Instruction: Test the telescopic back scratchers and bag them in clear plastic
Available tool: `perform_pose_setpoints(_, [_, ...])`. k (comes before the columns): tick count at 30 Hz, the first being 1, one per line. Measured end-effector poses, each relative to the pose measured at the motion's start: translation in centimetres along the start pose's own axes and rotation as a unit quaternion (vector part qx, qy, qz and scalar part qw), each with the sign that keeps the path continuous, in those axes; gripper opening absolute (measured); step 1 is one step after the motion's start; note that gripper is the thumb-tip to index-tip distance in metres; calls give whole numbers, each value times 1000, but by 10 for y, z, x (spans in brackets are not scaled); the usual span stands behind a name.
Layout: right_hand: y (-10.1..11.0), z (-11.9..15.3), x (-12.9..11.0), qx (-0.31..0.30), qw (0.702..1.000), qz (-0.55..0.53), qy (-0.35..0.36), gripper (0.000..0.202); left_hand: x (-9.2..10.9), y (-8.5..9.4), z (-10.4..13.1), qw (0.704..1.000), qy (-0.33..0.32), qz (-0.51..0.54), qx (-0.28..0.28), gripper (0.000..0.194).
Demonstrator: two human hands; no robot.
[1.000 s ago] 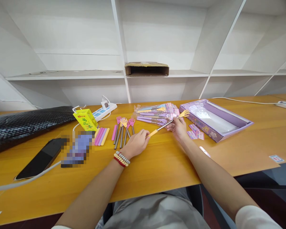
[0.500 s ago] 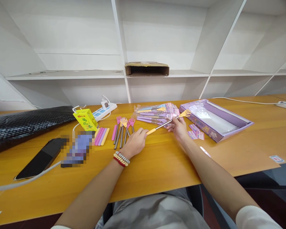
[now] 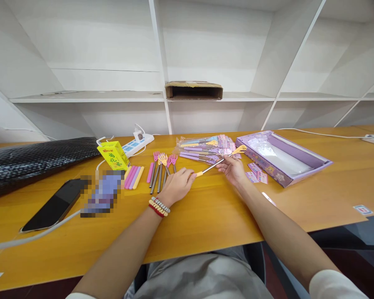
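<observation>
Between my hands is a back scratcher with a yellow handle, a metal shaft and a yellow claw head. My left hand is closed around its handle end, hiding part of the handle. The fingers of my right hand pinch the shaft just below the claw. Left of my left hand lie several pink and yellow claw heads on metal shafts. Loose handle tubes in pink, purple and yellow lie beside them. Bagged back scratchers are piled beyond my hands.
A purple open box stands at the right, with small printed cards near it. On the left are a yellow drink carton, a black phone, a power strip and a black wrapped bundle. White shelves rise behind.
The back scratcher's claw has shifted slightly left and down, and its angle has turned a little. Both hands keep their hold; my left hand has slid slightly along the handle.
</observation>
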State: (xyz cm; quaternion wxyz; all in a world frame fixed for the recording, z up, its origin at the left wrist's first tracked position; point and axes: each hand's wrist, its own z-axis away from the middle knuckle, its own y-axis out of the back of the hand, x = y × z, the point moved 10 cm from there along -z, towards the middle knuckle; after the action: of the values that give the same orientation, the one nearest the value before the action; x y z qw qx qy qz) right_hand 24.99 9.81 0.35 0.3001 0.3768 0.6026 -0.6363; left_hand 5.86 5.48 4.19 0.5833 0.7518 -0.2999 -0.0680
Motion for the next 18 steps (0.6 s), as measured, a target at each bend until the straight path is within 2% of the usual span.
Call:
perform_pose_setpoints(7, [-4,0,-2,-21,1000,0,6,19,-3,-3,0,1000,9,-17,-5,42])
perform_pose_setpoints(18, [-5,1,1,-32,999,43,7,35,-10,-1,-1,999,14,-31,-20,40])
